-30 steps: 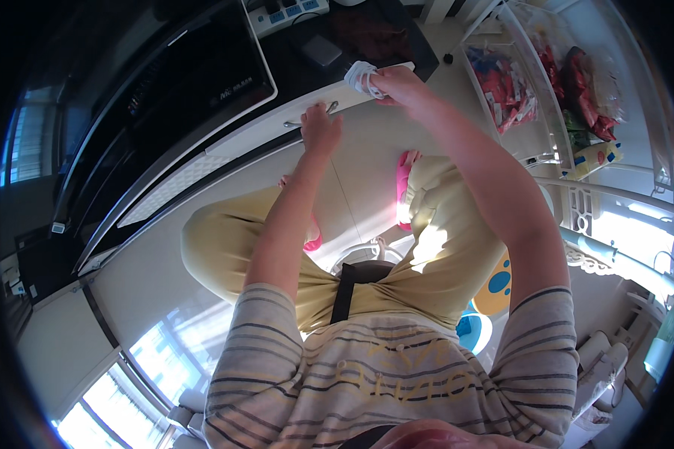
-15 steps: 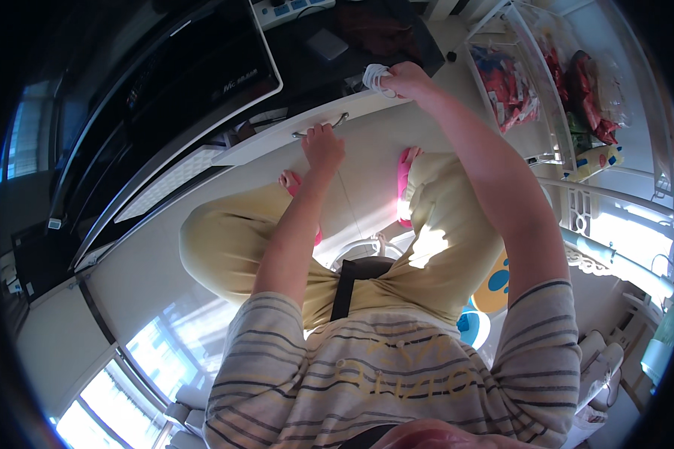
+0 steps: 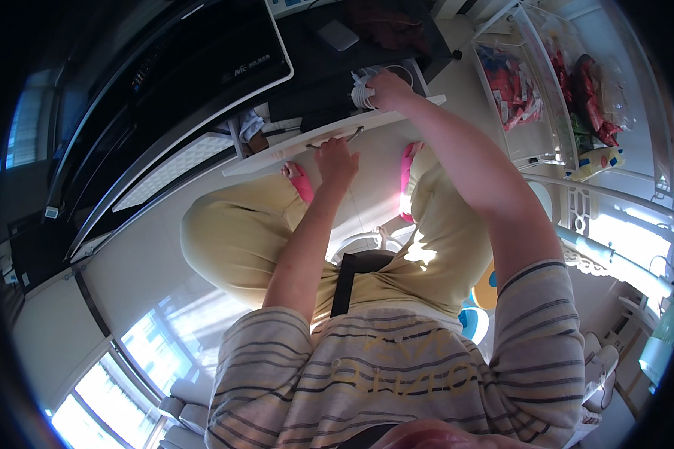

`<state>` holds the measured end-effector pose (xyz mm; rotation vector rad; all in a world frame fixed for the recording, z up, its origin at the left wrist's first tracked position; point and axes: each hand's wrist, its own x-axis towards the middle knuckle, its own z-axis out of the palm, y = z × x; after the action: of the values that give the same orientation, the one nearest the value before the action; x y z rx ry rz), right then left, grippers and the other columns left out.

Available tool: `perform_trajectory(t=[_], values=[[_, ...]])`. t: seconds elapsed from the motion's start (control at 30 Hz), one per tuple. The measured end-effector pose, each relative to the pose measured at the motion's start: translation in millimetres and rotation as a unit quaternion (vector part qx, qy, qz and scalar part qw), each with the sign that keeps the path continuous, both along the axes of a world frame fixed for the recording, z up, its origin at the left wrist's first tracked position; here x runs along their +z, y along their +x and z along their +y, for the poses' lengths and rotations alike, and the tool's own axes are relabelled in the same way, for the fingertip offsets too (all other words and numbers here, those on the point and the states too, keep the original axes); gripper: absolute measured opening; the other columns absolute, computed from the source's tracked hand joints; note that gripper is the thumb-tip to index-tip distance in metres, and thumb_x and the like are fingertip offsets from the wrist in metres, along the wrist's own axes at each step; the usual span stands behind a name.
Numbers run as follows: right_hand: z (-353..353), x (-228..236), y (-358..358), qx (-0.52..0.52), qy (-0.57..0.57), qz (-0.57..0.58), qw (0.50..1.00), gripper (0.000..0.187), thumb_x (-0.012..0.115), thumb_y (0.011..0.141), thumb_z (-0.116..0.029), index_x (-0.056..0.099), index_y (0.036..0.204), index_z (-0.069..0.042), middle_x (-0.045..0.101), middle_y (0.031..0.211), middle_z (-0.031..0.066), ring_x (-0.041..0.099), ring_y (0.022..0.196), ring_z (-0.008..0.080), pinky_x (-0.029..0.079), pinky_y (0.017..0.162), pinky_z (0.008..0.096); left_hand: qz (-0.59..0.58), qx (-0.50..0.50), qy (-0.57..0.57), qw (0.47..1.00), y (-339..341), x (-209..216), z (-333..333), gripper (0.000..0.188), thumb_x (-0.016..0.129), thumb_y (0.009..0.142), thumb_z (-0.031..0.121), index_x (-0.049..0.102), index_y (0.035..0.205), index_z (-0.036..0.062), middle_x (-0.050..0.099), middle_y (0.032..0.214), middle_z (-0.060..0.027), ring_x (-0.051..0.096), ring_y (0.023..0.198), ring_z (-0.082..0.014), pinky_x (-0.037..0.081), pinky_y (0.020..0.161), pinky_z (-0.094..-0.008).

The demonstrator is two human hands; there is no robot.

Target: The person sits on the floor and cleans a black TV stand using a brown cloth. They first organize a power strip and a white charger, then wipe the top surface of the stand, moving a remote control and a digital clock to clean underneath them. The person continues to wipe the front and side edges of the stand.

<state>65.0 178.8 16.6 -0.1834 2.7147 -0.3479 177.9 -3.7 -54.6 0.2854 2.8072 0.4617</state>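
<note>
The white drawer (image 3: pixel 329 138) had slid further open; the left hand (image 3: pixel 335 159) gripped its handle (image 3: pixel 337 139), while the right hand (image 3: pixel 388 90) clutched a coiled white cable (image 3: pixel 362 88) above it.

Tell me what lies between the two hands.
In the head view, only the white drawer front and its metal handle lie between the left hand at the handle and the right hand on white cable.

The right hand (image 3: pixel 388 90) covers most of the white cable bundle (image 3: pixel 361 88), so its grip on it is hard to read. The left hand (image 3: pixel 335 161) hides part of the drawer's metal handle (image 3: pixel 338 139); whether its fingers close round it cannot be told. The drawer's inside (image 3: pixel 314 112) lies in shadow. The packets on the wire shelf (image 3: pixel 528 90) blur at the rim
</note>
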Motion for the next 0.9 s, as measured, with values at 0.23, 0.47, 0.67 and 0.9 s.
perform_trajectory(t=[0.23, 0.47, 0.67, 0.9], values=[[-31, -23, -6, 0.003, 0.028, 0.001, 1.000, 0.033, 0.064, 0.075, -0.010, 0.069, 0.107, -0.015, 0.056, 0.123, 0.0165, 0.060, 0.109, 0.0340, 0.052, 0.087, 0.0423, -0.026, -0.027, -0.012, 0.999, -1, -2, -2, 0.051, 0.069, 0.079, 0.035, 0.053, 0.120, 0.0089, 0.056, 0.116, -0.0097, 0.052, 0.113, -0.0266, 0.041, 0.094, -0.0474], [-48, -15, -16, 0.092, 0.115, -0.043, 0.988, 0.035, 0.063, 0.083, -0.009, 0.064, 0.118, -0.006, 0.045, 0.140, 0.0108, 0.049, 0.126, 0.0295, 0.049, 0.096, 0.0406, -0.051, -0.035, -0.009, 0.998, -2, 1, -5, 0.056, 0.069, 0.080, 0.036, 0.050, 0.124, 0.0087, 0.055, 0.119, -0.0098, 0.051, 0.115, -0.0272, 0.040, 0.096, -0.0486], [-32, -40, -23, 0.113, 0.103, -0.044, 0.987, 0.038, 0.065, 0.080, -0.007, 0.064, 0.118, -0.003, 0.048, 0.138, 0.0128, 0.054, 0.121, 0.0297, 0.049, 0.096, 0.0414, -0.063, -0.054, -0.009, 0.996, -13, 10, 1, 0.056, 0.069, 0.080, 0.037, 0.051, 0.125, 0.0080, 0.058, 0.119, -0.0116, 0.056, 0.111, -0.0287, 0.045, 0.093, -0.0476], [-38, -10, -15, 0.079, 0.098, -0.003, 0.992, 0.031, 0.065, 0.079, -0.008, 0.067, 0.109, -0.003, 0.050, 0.136, 0.0152, 0.059, 0.113, 0.0293, 0.052, 0.088, 0.0406, -0.080, -0.047, 0.009, 0.996, -18, 8, -5, 0.055, 0.069, 0.080, 0.036, 0.052, 0.124, 0.0070, 0.059, 0.118, -0.0136, 0.055, 0.113, -0.0303, 0.047, 0.090, -0.0491]])
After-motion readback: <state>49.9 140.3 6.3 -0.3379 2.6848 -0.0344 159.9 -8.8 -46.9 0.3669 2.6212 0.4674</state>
